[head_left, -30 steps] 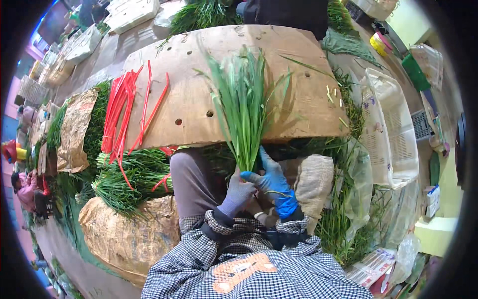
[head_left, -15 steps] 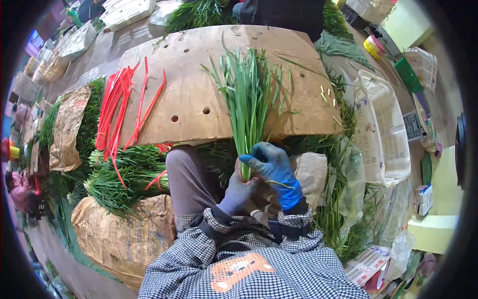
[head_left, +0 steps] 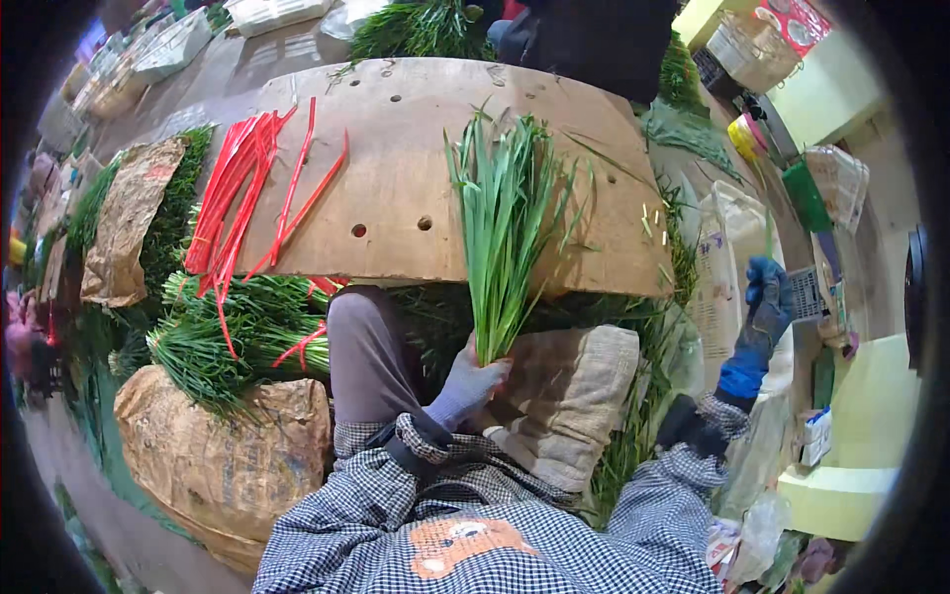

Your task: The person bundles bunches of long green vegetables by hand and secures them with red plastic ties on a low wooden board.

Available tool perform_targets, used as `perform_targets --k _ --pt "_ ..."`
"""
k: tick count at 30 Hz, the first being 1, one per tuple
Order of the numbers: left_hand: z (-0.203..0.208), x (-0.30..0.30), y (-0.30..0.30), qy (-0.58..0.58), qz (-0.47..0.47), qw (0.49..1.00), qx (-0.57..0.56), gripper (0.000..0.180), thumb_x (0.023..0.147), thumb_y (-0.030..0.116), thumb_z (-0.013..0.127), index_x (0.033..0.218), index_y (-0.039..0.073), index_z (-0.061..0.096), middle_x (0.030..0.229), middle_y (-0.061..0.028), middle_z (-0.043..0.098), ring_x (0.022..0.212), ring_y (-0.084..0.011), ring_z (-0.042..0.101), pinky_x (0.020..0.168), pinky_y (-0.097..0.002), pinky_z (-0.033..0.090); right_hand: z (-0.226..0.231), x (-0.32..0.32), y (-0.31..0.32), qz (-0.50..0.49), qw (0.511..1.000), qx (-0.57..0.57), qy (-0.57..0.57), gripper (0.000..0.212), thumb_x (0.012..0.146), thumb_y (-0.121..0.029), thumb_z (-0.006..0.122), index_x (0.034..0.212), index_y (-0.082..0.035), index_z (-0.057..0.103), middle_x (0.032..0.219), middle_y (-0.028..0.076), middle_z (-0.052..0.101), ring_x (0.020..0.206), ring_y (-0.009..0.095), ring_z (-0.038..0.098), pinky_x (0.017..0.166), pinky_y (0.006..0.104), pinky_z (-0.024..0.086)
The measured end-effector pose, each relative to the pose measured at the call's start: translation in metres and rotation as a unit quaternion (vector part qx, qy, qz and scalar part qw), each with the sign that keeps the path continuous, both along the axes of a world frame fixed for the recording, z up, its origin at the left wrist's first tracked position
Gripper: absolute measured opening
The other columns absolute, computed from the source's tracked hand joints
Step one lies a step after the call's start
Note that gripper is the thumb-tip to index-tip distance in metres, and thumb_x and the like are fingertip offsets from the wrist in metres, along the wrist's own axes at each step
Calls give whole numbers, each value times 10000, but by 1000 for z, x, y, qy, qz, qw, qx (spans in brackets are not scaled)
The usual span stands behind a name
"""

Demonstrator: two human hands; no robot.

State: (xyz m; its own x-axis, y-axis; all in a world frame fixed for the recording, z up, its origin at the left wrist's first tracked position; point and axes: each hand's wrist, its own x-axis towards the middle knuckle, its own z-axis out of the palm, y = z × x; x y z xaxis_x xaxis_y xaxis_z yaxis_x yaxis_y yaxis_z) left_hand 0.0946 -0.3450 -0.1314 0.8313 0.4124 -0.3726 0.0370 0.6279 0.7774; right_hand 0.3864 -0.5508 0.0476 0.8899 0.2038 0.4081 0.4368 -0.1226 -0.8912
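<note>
My left hand (head_left: 467, 384), in a pale grey-purple glove, is closed round the lower stems of a bunch of garlic chives (head_left: 500, 218). The leaves fan out over the near edge of the wooden board (head_left: 396, 188). Far out to the right, my right hand (head_left: 767, 297) wears a blue glove and is closed over the white plastic basket (head_left: 714, 267). A thin green chive leaf (head_left: 769, 236) sticks up from its fingers. Red ties (head_left: 233, 188) lie on the board's left side, several of them hanging past its edge.
Tied chive bundles (head_left: 252, 332) lie left of my knee, above a brown woven sack (head_left: 228, 455). A beige folded cloth (head_left: 574, 396) covers my right leg. Loose greens (head_left: 618, 450) lie beside it. A person in dark clothes (head_left: 594, 45) sits beyond the board.
My right hand has left the bunch and swung out to the right over the basket with a leaf. My left hand still grips the bunch. The view has shifted slightly.
</note>
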Motion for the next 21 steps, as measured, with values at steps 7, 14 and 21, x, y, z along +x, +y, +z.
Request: perform_targets --k 7,14,21 --pt "6 4 -2 27 -6 1000 -3 374 778 -18 557 1122 78 448 775 -7 514 514 -55 436 443 -194 378 -66 -41 21 101 975 -124 152 508 821 -115 624 1280 -27 425 1097 111 567 875 157 579 775 272 470" --pt "-2 -3 -4 174 -99 884 423 838 760 81 579 1414 88 56 1075 -144 541 805 -227 591 716 -320 478 -147 -176 126 271 934 -197 124 616 776 -226 674 1286 -8 407 1053 147 599 904 188 581 823 301 444" --pt "37 -2 5 -48 -67 993 83 658 760 111 663 1315 43 316 1167 -26 481 1061 -110 447 930 -252 337 -146 -169 115 255 934 -63 243 255 868 -194 558 1018 6 600 887 23 628 799 90 528 712 280 433"
